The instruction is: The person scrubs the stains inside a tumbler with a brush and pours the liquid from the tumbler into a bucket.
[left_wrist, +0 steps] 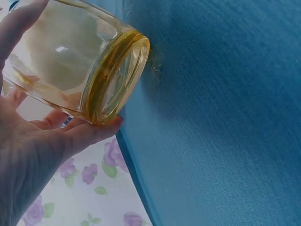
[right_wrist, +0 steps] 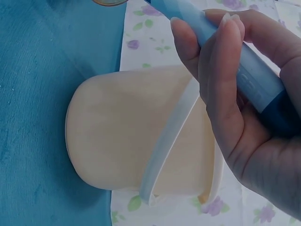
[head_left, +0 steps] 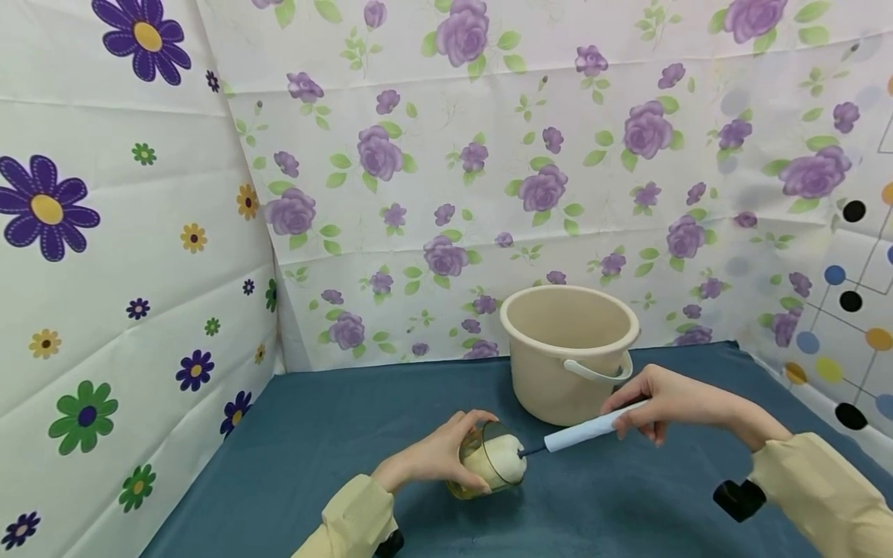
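Observation:
My left hand [head_left: 434, 454] grips an amber-tinted drinking glass [left_wrist: 115, 70] around its side, tilted with the mouth toward the right hand. Inside the glass sits the white sponge head [head_left: 506, 456] of a cup brush, part of it showing at the mouth. My right hand [head_left: 663, 401] holds the brush by its light blue handle [head_left: 584, 431], fingers wrapped near the dark end. A thin dark neck joins handle and sponge. In the left wrist view the sponge shows blurred through the glass wall, and the thick base hangs close over the blue cloth.
A beige bucket [head_left: 547, 380] with a pale swing handle [head_left: 593, 374] stands behind the hands, near the table's back edge. Dark blue cloth [head_left: 335, 434] covers the table. Flower-printed sheets [head_left: 418, 194] hang behind and at the sides.

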`<state>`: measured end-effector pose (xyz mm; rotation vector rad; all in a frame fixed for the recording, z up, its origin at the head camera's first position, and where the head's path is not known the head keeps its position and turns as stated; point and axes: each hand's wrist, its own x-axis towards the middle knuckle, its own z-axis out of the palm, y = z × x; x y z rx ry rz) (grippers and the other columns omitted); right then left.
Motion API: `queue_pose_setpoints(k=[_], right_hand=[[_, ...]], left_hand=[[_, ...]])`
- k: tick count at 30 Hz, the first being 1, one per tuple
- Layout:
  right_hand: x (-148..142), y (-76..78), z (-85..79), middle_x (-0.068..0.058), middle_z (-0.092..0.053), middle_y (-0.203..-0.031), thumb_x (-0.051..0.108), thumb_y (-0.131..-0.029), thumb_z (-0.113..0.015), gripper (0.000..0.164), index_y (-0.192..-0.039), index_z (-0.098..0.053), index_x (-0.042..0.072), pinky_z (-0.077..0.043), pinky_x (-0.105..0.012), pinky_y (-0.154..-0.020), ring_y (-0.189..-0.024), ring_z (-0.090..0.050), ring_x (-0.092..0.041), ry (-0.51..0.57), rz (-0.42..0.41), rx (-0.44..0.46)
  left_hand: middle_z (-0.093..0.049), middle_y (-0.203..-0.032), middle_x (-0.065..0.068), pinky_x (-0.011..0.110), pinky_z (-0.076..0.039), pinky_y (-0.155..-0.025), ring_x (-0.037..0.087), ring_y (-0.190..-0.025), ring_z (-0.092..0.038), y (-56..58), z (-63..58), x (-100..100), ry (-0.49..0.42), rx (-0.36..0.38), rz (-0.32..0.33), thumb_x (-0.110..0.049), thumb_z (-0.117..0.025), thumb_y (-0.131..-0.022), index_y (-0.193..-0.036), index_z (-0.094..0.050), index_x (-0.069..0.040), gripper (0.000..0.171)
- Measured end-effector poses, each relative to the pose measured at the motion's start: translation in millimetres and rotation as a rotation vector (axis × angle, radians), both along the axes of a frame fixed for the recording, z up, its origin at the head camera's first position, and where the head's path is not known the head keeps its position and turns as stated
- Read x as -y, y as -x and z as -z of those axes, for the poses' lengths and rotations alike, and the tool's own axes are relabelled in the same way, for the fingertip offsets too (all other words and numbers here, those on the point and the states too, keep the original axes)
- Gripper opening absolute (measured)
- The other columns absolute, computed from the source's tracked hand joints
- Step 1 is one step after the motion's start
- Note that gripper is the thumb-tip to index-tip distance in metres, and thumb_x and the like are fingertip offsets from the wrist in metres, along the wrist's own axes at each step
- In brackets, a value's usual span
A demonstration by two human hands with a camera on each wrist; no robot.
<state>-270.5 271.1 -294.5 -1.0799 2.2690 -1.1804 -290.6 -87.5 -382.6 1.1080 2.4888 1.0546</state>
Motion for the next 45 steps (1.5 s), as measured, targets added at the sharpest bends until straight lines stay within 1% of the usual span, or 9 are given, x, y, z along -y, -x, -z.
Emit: queue_pose_setpoints(k=[7, 17, 21, 24, 31, 33, 37, 40, 45], right_hand=[[-0.2, -1.2, -2.8, -0.014, -0.061, -0.065, 0.009, -0.091, -0.056, 0.022, -0.110, -0.065, 0.005, -0.048, -0.041, -0.044, -0.048, -0.055, -0.016, 0.013, 0.025, 0.013], [-1.3, -1.3, -4.8, -0.015, -0.061, -0.067, 0.008, -0.091, -0.055, 0.025, -0.112, -0.062, -0.002, -0.048, -0.039, -0.046, -0.049, -0.055, -0.018, 0.020, 0.045, 0.034], [-3.4, -0.8, -4.7, -0.015, -0.061, -0.067, 0.010, -0.091, -0.054, 0.024, -0.112, -0.062, -0.001, -0.048, -0.041, -0.045, -0.049, -0.055, -0.017, -0.003, 0.055, 0.032], [-5.0, -1.1, -5.2, -0.013, -0.061, -0.066, 0.010, -0.091, -0.055, 0.022, -0.110, -0.065, 0.003, -0.048, -0.042, -0.044, -0.048, -0.055, -0.016, -0.024, 0.054, 0.023], [-7.2, -2.8, -8.3, -0.013, -0.062, -0.068, 0.008, -0.092, -0.053, 0.020, -0.107, -0.066, 0.004, -0.047, -0.041, -0.042, -0.046, -0.054, -0.019, -0.022, -0.002, 0.016], [-8.4, -2.2, -7.7, -0.013, -0.062, -0.068, 0.006, -0.092, -0.052, 0.021, -0.108, -0.066, 0.005, -0.047, -0.041, -0.041, -0.045, -0.053, -0.023, -0.012, -0.020, 0.017], [-10.5, -0.7, -5.6, -0.013, -0.062, -0.069, 0.007, -0.093, -0.051, 0.022, -0.109, -0.065, 0.005, -0.047, -0.041, -0.041, -0.046, -0.053, -0.023, -0.010, -0.029, 0.018], [-10.9, -1.0, -6.0, -0.014, -0.062, -0.069, 0.009, -0.093, -0.052, 0.022, -0.110, -0.065, 0.006, -0.047, -0.041, -0.042, -0.047, -0.054, -0.018, -0.014, -0.010, 0.025], [-10.6, -3.0, -9.8, -0.015, -0.061, -0.068, 0.008, -0.092, -0.053, 0.023, -0.111, -0.064, 0.005, -0.047, -0.042, -0.043, -0.048, -0.055, -0.019, 0.009, 0.011, 0.021]], left_hand=[[-0.038, -0.109, -0.002, 0.032, -0.043, -0.074, 0.016, -0.101, -0.042, -0.5, 1.2, 2.0, -0.020, 0.006, -0.001, -0.030, -0.079, -0.069, -0.132, -0.034, -0.032, 0.078], [-0.038, -0.110, -0.002, 0.032, -0.043, -0.074, 0.016, -0.099, -0.042, 0.5, 2.6, 2.8, -0.029, 0.013, 0.016, -0.029, -0.079, -0.070, -0.133, -0.034, -0.028, 0.077], [-0.037, -0.112, -0.003, 0.035, -0.042, -0.078, 0.017, -0.102, -0.041, 1.2, 3.1, 2.9, -0.024, 0.009, 0.024, -0.030, -0.078, -0.071, -0.134, -0.033, -0.023, 0.078], [-0.036, -0.113, -0.002, 0.037, -0.041, -0.080, 0.018, -0.104, -0.041, 1.6, 3.3, 2.9, -0.020, 0.008, 0.024, -0.030, -0.078, -0.071, -0.134, -0.034, -0.024, 0.077], [-0.036, -0.117, 0.000, 0.041, -0.039, -0.085, 0.020, -0.108, -0.040, 1.0, 2.8, 3.3, -0.017, 0.008, 0.024, -0.030, -0.078, -0.072, -0.135, -0.033, -0.022, 0.078], [-0.036, -0.116, -0.001, 0.041, -0.039, -0.084, 0.020, -0.108, -0.040, 1.3, 2.7, 3.1, -0.015, 0.008, 0.022, -0.029, -0.078, -0.072, -0.135, -0.033, -0.022, 0.078], [-0.036, -0.114, -0.003, 0.040, -0.040, -0.083, 0.019, -0.106, -0.040, 1.8, 2.8, 2.4, -0.012, 0.011, 0.017, -0.028, -0.078, -0.071, -0.134, -0.034, -0.024, 0.077], [-0.036, -0.113, -0.002, 0.038, -0.041, -0.081, 0.018, -0.105, -0.041, 1.7, 2.9, 2.1, -0.012, 0.016, 0.016, -0.028, -0.079, -0.071, -0.134, -0.034, -0.024, 0.078], [-0.037, -0.110, -0.002, 0.034, -0.043, -0.076, 0.017, -0.101, -0.042, 2.3, 3.3, 1.9, -0.018, 0.020, 0.013, -0.027, -0.079, -0.071, -0.134, -0.034, -0.023, 0.078]])
